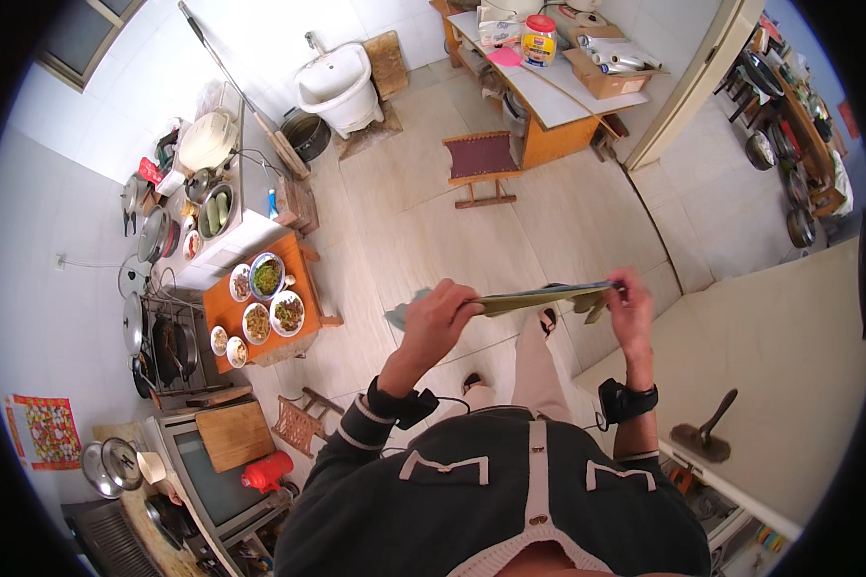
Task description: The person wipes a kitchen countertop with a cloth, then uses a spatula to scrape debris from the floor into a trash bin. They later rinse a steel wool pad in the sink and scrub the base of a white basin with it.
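A green and blue-grey cloth item [527,301], perhaps an apron or garment, is stretched between my two hands above the tiled floor. On its left end my left hand [440,314] is closed, and a grey-green part hangs beyond the wrist. The fingers of my right hand [629,306] pinch its other end, where a strip or fold dangles. The cloth is seen nearly edge-on, so its full shape is hidden. Both wrists wear black bands with small devices.
An orange table [310,278] with several bowls of food stands at the left. A folding stool [482,157] is ahead, beside a white-topped desk [548,101]. A white basin [335,79] stands at the far wall. A brush [701,436] lies on a pale surface at the right.
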`<state>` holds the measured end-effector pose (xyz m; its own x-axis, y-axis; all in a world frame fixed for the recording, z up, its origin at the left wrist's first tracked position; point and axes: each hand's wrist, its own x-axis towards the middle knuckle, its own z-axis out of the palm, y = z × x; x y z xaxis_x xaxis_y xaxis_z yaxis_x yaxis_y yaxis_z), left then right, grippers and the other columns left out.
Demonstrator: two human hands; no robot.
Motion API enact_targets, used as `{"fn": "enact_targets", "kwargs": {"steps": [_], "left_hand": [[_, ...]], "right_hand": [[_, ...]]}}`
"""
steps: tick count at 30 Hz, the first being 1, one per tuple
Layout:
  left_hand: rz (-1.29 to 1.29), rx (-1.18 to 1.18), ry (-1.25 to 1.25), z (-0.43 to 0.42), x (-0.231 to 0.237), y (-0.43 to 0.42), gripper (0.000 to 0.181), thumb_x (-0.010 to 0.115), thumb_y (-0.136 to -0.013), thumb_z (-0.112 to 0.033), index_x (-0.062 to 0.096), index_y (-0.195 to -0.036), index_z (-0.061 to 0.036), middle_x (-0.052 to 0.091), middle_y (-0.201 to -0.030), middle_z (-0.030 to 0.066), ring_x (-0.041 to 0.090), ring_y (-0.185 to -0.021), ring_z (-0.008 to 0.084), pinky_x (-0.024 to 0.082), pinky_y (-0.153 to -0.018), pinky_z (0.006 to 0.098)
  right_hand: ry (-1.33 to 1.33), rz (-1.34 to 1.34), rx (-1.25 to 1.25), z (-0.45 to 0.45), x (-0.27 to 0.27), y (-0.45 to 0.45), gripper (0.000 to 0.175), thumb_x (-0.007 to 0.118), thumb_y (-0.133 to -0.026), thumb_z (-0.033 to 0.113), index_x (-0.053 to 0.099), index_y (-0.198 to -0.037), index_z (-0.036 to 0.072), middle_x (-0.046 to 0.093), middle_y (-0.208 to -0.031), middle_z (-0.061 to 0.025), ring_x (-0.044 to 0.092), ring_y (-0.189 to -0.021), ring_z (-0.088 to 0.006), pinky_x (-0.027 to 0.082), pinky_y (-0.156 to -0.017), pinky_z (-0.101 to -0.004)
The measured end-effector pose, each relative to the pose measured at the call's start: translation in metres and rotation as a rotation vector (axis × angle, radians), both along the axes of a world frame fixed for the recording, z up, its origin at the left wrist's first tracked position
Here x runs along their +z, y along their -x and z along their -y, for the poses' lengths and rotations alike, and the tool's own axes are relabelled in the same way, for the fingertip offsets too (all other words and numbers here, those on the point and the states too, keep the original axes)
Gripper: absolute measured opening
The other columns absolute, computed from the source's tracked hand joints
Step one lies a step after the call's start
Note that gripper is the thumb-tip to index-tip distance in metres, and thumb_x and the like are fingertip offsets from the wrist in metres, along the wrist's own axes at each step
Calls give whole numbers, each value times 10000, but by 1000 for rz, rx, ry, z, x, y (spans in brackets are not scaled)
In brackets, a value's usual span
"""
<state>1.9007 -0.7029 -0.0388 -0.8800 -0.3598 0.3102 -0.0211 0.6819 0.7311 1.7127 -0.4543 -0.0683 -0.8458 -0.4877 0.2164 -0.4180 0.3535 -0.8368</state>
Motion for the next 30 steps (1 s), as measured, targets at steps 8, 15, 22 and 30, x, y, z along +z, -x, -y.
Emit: {"fn": "enact_targets", "kwargs": {"steps": [8, 15, 22, 30], "left_hand": [[260, -357, -20, -23, -4, 174, 171, 709, -780, -210, 643, -852, -70, 521, -791, 84, 562, -702, 268, 451, -599, 353], [191, -483, -276, -59, -5, 335, 216, 715, -776, -190, 542, -763, -60, 541, -711, 71, 557, -629, 262, 430, -564, 341], [366, -506, -314, -87, -14, 440, 184, 687, -788, -161, 544, -861, -71, 588, -650, 74, 594, -606, 270, 450, -563, 342], [207, -659, -117, -115, -48, 560, 114, 642, -759, -153, 605, -839, -80, 574, -768, 87, 580, -740, 288, 451, -619, 400]], "right_hand": [[227, -234, -209, -32, 34, 158, 152, 566, -833, -92, 606, -941, 7, 601, -914, -85, 591, -831, -177, 480, -735, -265], [171, -492, -368, -104, 52, 267, 153, 555, -848, -78, 606, -973, -7, 618, -924, -97, 597, -852, -191, 488, -750, -277], [125, -247, -554, -157, 28, 332, 41, 613, -876, 28, 610, -910, 6, 599, -815, -45, 555, -749, -131, 464, -692, -245], [-163, -391, -619, -195, 26, 415, 60, 603, -876, 6, 612, -934, -5, 610, -856, -64, 572, -770, -171, 479, -710, -278]]}}
